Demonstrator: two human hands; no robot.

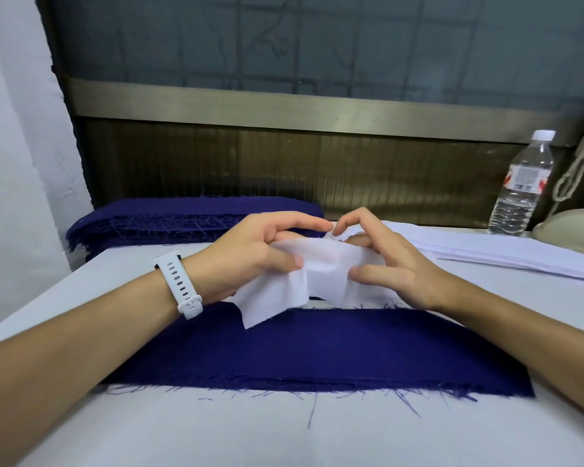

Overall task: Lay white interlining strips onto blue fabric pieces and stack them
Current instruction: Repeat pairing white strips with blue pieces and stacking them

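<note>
A dark blue fabric piece [317, 352] with frayed edges lies flat across the white table in front of me. Just above its far edge, both hands hold one white interlining strip [304, 278], which is crumpled and hangs down at its left end. My left hand [253, 254] pinches it between thumb and fingers. My right hand [388, 261] pinches its right part, thumb on top. A stack of blue fabric pieces [182, 220] sits at the back left. A pile of white interlining strips [493, 252] lies at the back right.
A clear plastic water bottle [523, 183] stands at the back right, beside a beige object [573, 227] with a cord. A dark panelled wall [284, 163] closes off the far side of the white table [284, 429]. A white wristband [179, 284] is on my left wrist.
</note>
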